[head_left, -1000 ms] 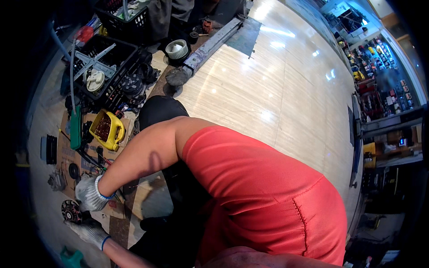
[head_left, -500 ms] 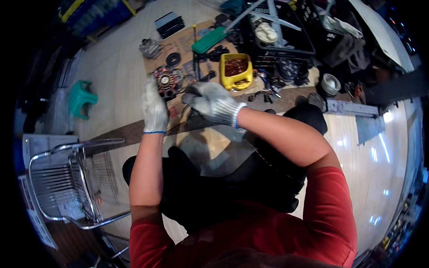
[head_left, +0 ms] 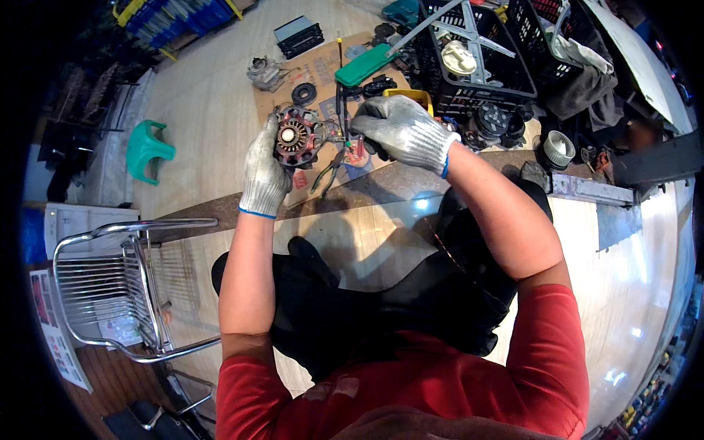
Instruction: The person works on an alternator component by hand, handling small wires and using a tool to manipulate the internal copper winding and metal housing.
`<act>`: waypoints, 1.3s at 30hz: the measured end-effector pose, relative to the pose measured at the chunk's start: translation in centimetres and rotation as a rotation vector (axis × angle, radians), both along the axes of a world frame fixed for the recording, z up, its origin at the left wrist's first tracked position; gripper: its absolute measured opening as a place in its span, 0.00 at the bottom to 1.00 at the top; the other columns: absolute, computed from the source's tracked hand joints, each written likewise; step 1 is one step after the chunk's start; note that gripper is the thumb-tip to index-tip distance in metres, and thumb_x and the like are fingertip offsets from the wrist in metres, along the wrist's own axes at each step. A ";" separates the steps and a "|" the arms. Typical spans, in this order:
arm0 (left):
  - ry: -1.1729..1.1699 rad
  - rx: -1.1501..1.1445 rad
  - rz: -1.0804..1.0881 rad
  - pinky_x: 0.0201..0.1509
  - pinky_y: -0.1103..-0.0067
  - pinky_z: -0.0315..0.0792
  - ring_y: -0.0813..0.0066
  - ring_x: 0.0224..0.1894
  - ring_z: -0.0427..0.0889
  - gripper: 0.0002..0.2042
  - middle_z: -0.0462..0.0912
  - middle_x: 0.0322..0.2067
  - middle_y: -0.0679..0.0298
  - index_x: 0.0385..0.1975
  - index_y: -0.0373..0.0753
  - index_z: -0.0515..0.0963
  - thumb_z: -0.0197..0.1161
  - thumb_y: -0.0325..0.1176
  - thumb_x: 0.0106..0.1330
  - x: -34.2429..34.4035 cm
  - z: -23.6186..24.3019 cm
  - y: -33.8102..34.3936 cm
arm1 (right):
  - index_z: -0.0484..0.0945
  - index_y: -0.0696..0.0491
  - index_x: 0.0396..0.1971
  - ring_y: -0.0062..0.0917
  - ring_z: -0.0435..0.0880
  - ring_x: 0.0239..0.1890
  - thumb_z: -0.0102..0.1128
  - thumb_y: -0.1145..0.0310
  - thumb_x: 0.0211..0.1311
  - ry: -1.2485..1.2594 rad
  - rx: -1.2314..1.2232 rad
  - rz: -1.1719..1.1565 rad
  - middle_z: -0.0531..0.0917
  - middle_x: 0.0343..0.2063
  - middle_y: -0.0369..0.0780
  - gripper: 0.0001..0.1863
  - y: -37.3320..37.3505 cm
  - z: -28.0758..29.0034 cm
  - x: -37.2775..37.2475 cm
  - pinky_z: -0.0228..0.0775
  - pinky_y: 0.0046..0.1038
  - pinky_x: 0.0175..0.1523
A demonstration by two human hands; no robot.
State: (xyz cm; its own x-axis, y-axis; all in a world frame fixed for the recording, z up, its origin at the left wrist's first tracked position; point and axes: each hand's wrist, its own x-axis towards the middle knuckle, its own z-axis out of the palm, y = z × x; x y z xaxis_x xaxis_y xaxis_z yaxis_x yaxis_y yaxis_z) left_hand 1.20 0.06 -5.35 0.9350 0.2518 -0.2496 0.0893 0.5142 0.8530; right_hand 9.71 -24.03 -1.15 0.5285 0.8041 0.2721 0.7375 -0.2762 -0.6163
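My left hand [head_left: 265, 172], in a white knit glove with a blue cuff edge, grips the left side of a round motor [head_left: 298, 137] with copper windings and a pale centre. My right hand [head_left: 405, 133], gloved the same way with darkened fingers, is to the right of the motor. Its fingers are curled closed, and whatever they hold is hidden. Below and between the hands lies a pair of pliers [head_left: 328, 174] with dark green handles. A yellow container [head_left: 421, 97] shows partly behind my right hand.
Cardboard [head_left: 315, 70] under the work carries a black ring [head_left: 303, 93], a metal housing [head_left: 267, 74] and a green-bladed tool [head_left: 364, 66]. Black crates [head_left: 480, 94] stand at the far right. A green stool [head_left: 149, 152] and a metal chair [head_left: 99, 293] are on the left.
My right hand has moved right, away from my left hand. The motor shows more fully against my left hand, and the pliers have come into sight. The view has shifted slightly.
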 end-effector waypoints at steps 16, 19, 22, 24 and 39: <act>0.065 -0.272 0.263 0.32 0.67 0.74 0.63 0.29 0.76 0.28 0.81 0.32 0.60 0.48 0.41 0.78 0.49 0.61 0.69 -0.3 1.8 0.8 | 0.78 0.59 0.50 0.46 0.82 0.47 0.55 0.43 0.62 0.419 -0.309 0.095 0.83 0.43 0.55 0.32 1.3 -1.1 -1.2 0.72 0.39 0.53; 0.039 -0.235 0.173 0.37 0.62 0.78 0.59 0.34 0.80 0.30 0.83 0.39 0.57 0.51 0.39 0.76 0.49 0.61 0.69 -0.3 1.0 0.7 | 0.76 0.62 0.51 0.47 0.82 0.48 0.56 0.40 0.59 0.251 -0.305 0.046 0.82 0.42 0.57 0.37 1.6 -0.1 -0.6 0.72 0.41 0.52; 0.022 -0.215 0.107 0.41 0.62 0.80 0.58 0.42 0.83 0.30 0.82 0.46 0.54 0.55 0.38 0.74 0.47 0.60 0.71 -0.3 0.4 0.4 | 0.70 0.52 0.62 0.48 0.80 0.52 0.57 0.41 0.60 0.227 -0.353 -0.096 0.80 0.51 0.54 0.37 2.6 1.1 -1.8 0.72 0.41 0.56; 0.010 -0.163 0.103 0.43 0.63 0.80 0.58 0.44 0.83 0.29 0.82 0.47 0.53 0.55 0.37 0.74 0.47 0.59 0.72 -0.4 0.2 -0.1 | 0.69 0.52 0.63 0.48 0.80 0.51 0.57 0.42 0.60 0.180 -0.272 -0.092 0.80 0.50 0.53 0.37 3.6 -0.3 -2.4 0.72 0.41 0.56; 0.064 -0.229 0.377 0.25 0.73 0.68 0.68 0.24 0.73 0.26 0.81 0.28 0.62 0.46 0.41 0.79 0.48 0.60 0.71 0.2 1.7 2.0 | 0.80 0.52 0.43 0.43 0.84 0.38 0.52 0.62 0.65 0.144 -0.130 0.088 0.83 0.39 0.48 0.13 5.2 -3.6 -7.1 0.77 0.40 0.40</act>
State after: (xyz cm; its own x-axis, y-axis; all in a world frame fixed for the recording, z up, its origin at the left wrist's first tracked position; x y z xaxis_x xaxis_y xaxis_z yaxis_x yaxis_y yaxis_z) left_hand 1.36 2.10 -3.67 0.7693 0.5035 -0.3933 -0.0918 0.6963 0.7119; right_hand 2.58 -18.85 -4.71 0.4807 0.8723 0.0899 0.6692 -0.2987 -0.6804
